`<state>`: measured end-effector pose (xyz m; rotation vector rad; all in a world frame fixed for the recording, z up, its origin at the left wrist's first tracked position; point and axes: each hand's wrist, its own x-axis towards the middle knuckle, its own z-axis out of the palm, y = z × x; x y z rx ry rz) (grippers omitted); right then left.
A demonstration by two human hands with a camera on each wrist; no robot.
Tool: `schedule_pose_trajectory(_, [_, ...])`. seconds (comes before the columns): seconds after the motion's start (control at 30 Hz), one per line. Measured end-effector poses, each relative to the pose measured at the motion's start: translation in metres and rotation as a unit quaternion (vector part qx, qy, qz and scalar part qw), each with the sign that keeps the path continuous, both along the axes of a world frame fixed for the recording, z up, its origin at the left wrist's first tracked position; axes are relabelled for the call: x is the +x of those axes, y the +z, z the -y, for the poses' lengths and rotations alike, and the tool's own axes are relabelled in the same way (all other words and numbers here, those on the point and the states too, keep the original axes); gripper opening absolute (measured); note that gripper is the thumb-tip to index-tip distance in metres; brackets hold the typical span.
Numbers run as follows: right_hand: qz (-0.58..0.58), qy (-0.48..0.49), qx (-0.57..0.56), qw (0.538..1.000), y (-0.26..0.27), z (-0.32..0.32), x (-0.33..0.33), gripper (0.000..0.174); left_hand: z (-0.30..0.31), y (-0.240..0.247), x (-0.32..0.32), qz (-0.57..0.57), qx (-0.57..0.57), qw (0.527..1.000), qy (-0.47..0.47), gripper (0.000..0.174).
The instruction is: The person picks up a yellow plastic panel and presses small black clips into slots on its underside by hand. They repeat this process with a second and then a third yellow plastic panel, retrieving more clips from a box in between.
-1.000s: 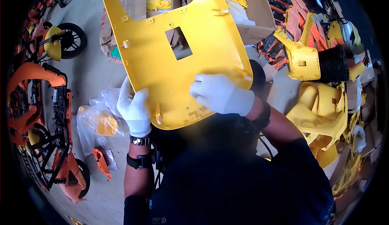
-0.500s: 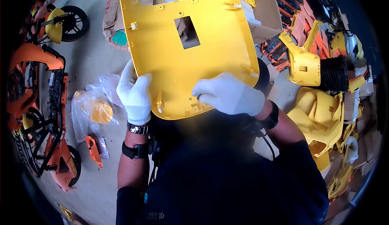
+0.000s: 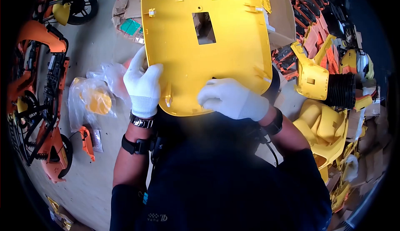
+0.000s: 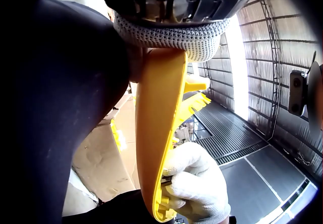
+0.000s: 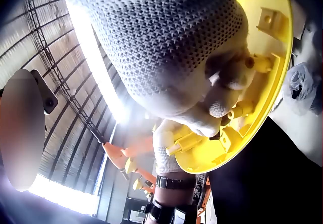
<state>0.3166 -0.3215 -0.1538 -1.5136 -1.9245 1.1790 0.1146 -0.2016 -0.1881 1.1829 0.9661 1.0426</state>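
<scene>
A large yellow plastic panel (image 3: pixel 179 56) with a rectangular cutout lies inner side up in front of the person, over the lap. The white-gloved left hand (image 3: pixel 143 85) grips its left edge, thumb on the inner face and fingers partly hidden behind. Near the lower edge, the gloved right hand (image 3: pixel 233 100) bends over the inner face, thumb and forefinger pinching a small dark piece (image 4: pixel 166 180). In the right wrist view those fingertips (image 5: pixel 204 128) are beside the yellow bosses and tabs (image 5: pixel 241 109) along the rim. The piece's exact kind is too small to tell.
Beyond the panel stands an open cardboard box (image 3: pixel 281 25) with yellow parts. At right are more yellow panels (image 3: pixel 312 81) and stacked yellow covers (image 3: pixel 321 125). Orange scooter frames (image 3: pixel 54 147) stand at left, near a plastic bag with a yellow part (image 3: pixel 98 101) on the floor.
The panel has shifted right and slightly up in the head view and sits straighter. The left hand keeps its grip. The right hand stays near the lower edge, its fingers slightly shifted.
</scene>
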Motion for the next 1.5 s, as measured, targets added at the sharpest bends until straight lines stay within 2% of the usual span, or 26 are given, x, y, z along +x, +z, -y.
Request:
schedule_pose_trajectory(0.43, [-0.013,-0.065,-0.016,0.998,0.000,-0.001,-0.006,0.012,0.000,-0.001,0.003,0.008,-0.014,1.000,0.010,0.053])
schedule_pose_trajectory(0.63, [0.002,-0.040,0.009,0.999,-0.002,-0.002,-0.005,0.012,-0.001,0.000,0.000,-0.020,-0.011,1.000,-0.004,0.053])
schedule_pose_trajectory(0.73, [0.073,-0.013,-0.015,0.997,0.005,-0.005,-0.008,0.012,0.000,-0.002,0.002,0.007,-0.018,1.000,0.003,0.053])
schedule_pose_trajectory(0.93, [-0.037,-0.065,-0.038,0.996,-0.002,-0.005,-0.015,0.013,0.000,0.001,0.002,-0.010,-0.006,1.000,-0.005,0.053])
schedule_pose_trajectory(1.03, [-0.035,-0.073,-0.096,0.992,-0.002,-0.005,-0.006,0.013,0.001,0.004,0.001,-0.003,-0.008,1.000,-0.005,0.052])
schedule_pose_trajectory(1.23, [0.028,-0.029,-0.005,0.999,-0.003,-0.007,-0.007,0.010,0.000,0.002,0.004,0.000,-0.006,1.000,0.000,0.052])
schedule_pose_trajectory(1.33, [-0.018,-0.031,-0.010,0.999,-0.004,-0.007,-0.006,0.009,0.000,0.006,0.004,-0.019,-0.018,1.000,0.002,0.052])
schedule_pose_trajectory(1.43, [0.007,-0.015,0.001,1.000,-0.004,-0.006,-0.008,0.013,-0.001,0.002,0.004,-0.011,-0.002,1.000,0.003,0.053])
schedule_pose_trajectory(1.5, [-0.050,-0.086,-0.057,0.993,-0.003,-0.003,-0.010,0.016,-0.001,0.002,0.004,-0.021,-0.005,1.000,0.002,0.053])
